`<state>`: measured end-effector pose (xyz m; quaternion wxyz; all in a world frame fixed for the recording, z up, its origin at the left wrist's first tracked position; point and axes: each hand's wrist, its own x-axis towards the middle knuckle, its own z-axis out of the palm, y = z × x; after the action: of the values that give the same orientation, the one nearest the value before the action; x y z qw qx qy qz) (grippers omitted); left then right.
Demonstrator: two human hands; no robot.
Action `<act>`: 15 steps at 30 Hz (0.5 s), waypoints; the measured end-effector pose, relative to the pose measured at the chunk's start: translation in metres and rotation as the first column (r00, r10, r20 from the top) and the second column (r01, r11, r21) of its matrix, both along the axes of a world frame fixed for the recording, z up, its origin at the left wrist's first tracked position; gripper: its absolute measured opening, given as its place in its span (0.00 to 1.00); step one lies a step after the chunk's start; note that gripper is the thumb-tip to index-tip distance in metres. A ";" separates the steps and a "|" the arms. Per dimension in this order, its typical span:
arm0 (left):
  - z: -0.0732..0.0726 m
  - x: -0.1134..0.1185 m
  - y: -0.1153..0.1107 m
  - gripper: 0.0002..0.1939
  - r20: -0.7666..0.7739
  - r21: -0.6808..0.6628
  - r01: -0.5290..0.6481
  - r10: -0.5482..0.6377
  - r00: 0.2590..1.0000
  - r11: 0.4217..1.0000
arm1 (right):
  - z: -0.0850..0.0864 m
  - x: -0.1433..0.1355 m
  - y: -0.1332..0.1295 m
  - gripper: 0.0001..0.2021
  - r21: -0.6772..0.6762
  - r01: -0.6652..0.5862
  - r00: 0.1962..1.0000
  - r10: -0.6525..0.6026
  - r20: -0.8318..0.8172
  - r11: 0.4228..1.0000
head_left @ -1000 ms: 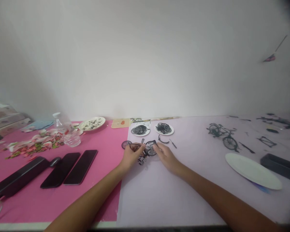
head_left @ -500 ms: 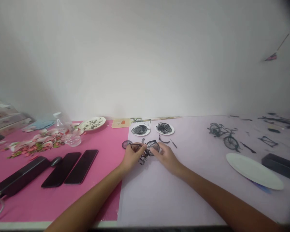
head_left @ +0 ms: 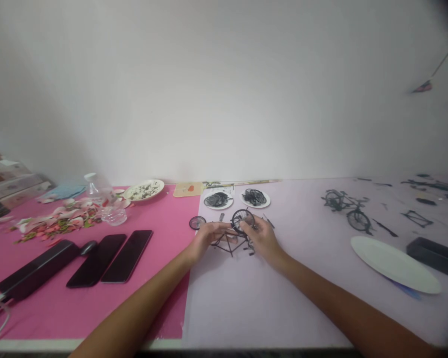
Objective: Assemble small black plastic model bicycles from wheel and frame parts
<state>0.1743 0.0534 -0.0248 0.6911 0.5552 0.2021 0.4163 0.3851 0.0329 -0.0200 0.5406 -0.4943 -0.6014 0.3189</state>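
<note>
A small black model bicycle frame (head_left: pixel 229 243) is held between my hands above the pale sheet. My left hand (head_left: pixel 206 239) has its fingers closed on the frame's left part. My right hand (head_left: pixel 262 237) pinches a spoked model wheel (head_left: pixel 242 219) at the frame's upper right, the thumb over its spokes. Whether the wheel is joined to the frame I cannot tell. A loose wheel (head_left: pixel 197 222) lies just beyond my left hand. Behind my hands, one white plate (head_left: pixel 230 205) carries black wheels and another plate (head_left: pixel 268 204) carries dark curved parts.
At the right stand a model bicycle (head_left: pixel 345 206), an oval white plate (head_left: pixel 395 266) and a black tray (head_left: pixel 435 258). Leftward, on pink, lie two phones (head_left: pixel 127 256) (head_left: pixel 96 261), a black power strip-like box (head_left: pixel 37 271), a clear bottle (head_left: pixel 112 214) and petal-like pieces (head_left: pixel 59 219).
The bicycle frame has turned in my hands, its bars now hanging lower. The pinched wheel has risen slightly and moved right. My right hand has shifted a little right.
</note>
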 end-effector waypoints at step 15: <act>0.003 0.012 -0.009 0.34 -0.241 0.112 -0.095 0.119 0.963 0.989 | 0.000 -0.002 -0.005 0.13 0.011 -0.227 0.972 0.226 0.066 0.974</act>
<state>0.1863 0.0439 -0.0223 0.6086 0.6246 0.2953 0.3902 0.3827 0.0275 -0.0196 0.4856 -0.4277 -0.6738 0.3567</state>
